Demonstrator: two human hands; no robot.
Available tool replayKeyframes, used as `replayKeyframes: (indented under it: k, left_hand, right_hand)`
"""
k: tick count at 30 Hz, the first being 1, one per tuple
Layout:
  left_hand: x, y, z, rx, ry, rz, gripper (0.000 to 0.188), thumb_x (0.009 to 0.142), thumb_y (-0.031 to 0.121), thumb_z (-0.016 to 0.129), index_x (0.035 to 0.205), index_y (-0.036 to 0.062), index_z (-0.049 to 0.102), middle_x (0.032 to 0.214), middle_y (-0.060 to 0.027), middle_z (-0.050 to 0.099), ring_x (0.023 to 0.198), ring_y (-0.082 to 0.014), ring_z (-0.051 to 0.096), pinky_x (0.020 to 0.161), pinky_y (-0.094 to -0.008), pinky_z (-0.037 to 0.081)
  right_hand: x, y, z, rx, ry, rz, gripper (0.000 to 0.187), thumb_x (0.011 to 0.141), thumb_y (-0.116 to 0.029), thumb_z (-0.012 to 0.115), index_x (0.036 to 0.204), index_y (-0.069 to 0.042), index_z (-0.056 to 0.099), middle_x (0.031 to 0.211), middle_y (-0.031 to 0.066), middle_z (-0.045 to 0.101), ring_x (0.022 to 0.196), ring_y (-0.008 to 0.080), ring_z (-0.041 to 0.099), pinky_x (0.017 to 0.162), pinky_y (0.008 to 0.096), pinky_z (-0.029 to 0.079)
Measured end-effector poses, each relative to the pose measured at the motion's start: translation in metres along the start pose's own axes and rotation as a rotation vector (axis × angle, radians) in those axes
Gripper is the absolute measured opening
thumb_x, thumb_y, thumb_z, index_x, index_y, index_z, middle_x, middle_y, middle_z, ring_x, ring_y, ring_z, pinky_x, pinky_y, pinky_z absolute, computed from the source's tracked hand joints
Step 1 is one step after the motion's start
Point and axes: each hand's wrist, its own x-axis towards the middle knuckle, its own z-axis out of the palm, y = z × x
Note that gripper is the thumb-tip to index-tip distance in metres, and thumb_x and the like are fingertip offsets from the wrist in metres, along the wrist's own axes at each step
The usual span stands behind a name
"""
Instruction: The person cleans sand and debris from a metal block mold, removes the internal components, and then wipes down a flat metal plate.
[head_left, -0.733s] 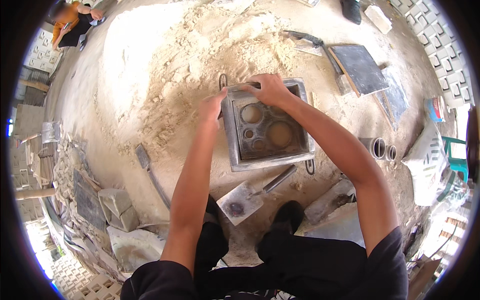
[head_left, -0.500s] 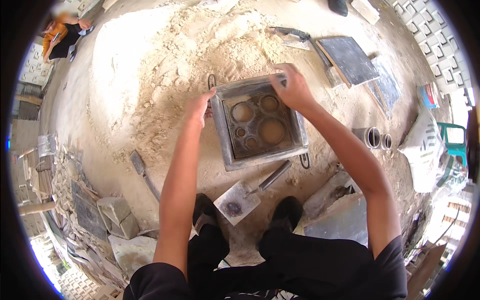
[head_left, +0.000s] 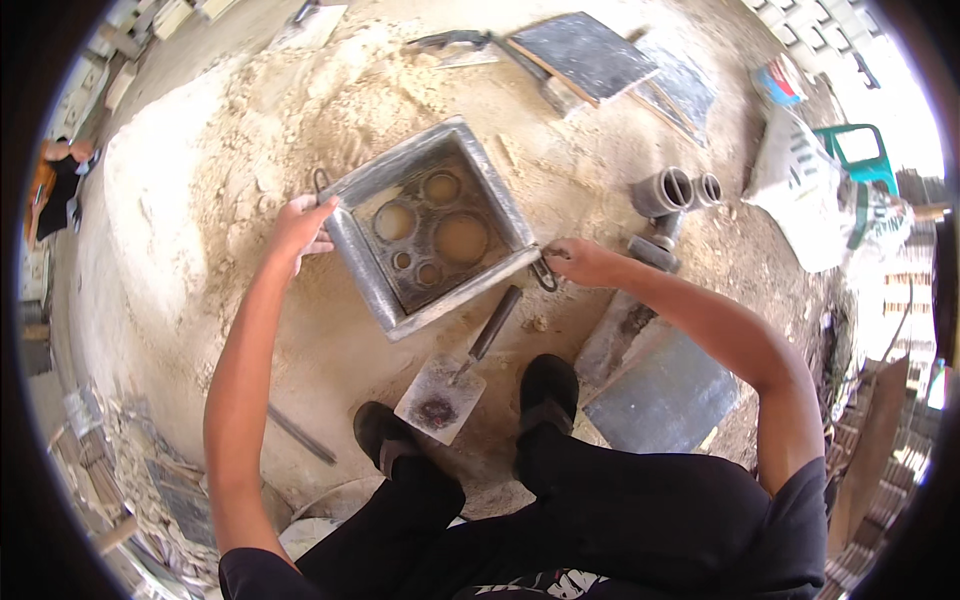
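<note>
A square grey moulding box [head_left: 470, 292] stands over the sandy ground in front of me, tilted to my view. Inside it lie several round, sand-coloured recesses of different sizes, the largest a broad circle. My left hand [head_left: 300, 230] is at its left corner, thumb on the rim and fingers along the outer wall, beside a wire loop handle [head_left: 320, 182]. At the right corner my right hand [head_left: 582, 262] is closed round the other loop handle [head_left: 545, 277]. A flat square trowel [head_left: 437, 405] with a dark tubular handle lies between the box and my feet.
Pale sand [head_left: 230, 170] is heaped beyond the box. Dark boards [head_left: 580, 55] lie at the far right, a grey panel [head_left: 665, 390] nearer. Pipe pieces [head_left: 675, 190], a white sack [head_left: 800, 195] and a green plastic chair [head_left: 860, 150] are at right. A person [head_left: 55, 190] sits far left.
My right hand has moved from the box's far right rim to the loop handle at its right corner. The box appears turned counterclockwise, and the whole view has shifted too.
</note>
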Motion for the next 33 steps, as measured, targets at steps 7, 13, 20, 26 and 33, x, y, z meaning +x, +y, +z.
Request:
replayKeyframes:
  k: [7,13,20,26,33]
  left_hand:
    - [0.003,-0.009,0.003,-0.014,0.077,-0.003,0.043,0.087,0.03,0.069,0.115,-0.0012,0.058,0.087,-0.0074,0.066,0.066,-0.0149,0.063,0.061,-0.0303,0.055]
    - [0.003,-0.012,-0.001,-0.055,0.059,0.018,0.035,0.088,0.028,0.069,0.109,0.0018,0.059,0.086,-0.007,0.066,0.066,-0.0154,0.063,0.06,-0.0312,0.055]
    - [0.003,-0.019,0.002,-0.132,0.078,0.05,0.032,0.091,0.029,0.066,0.107,0.0022,0.06,0.086,-0.0067,0.065,0.065,-0.0155,0.062,0.06,-0.0311,0.056]
    - [0.008,-0.028,-0.006,-0.188,0.069,0.023,0.029,0.091,0.029,0.064,0.107,0.0041,0.061,0.086,-0.0064,0.065,0.067,-0.0173,0.062,0.066,-0.035,0.056]
    - [0.009,-0.03,-0.005,-0.297,0.106,-0.002,0.023,0.093,0.026,0.06,0.104,0.0055,0.061,0.084,-0.0072,0.063,0.076,-0.0197,0.061,0.072,-0.0392,0.054]
  right_hand:
    - [0.003,-0.002,-0.001,0.505,-0.141,0.202,0.038,0.094,-0.028,0.055,0.117,0.001,0.063,0.11,0.0155,0.064,0.101,0.0236,0.062,0.079,0.0378,0.056]
    - [0.003,0.015,0.01,0.907,-0.288,0.204,0.039,0.097,-0.025,0.058,0.124,0.003,0.057,0.112,0.0117,0.062,0.1,0.0225,0.062,0.082,0.0409,0.057]
    - [0.005,0.012,0.012,0.948,-0.299,0.255,0.04,0.095,-0.025,0.062,0.125,0.002,0.056,0.11,0.0096,0.063,0.101,0.0204,0.061,0.085,0.0414,0.057]
    - [0.007,0.008,0.014,0.744,-0.208,0.232,0.05,0.089,-0.034,0.07,0.121,0.002,0.057,0.115,0.0082,0.061,0.106,0.019,0.06,0.083,0.041,0.055]
    - [0.003,-0.023,0.026,0.163,0.02,0.227,0.054,0.078,-0.039,0.079,0.104,0.005,0.061,0.086,0.0094,0.067,0.08,0.0185,0.067,0.07,0.0372,0.056]
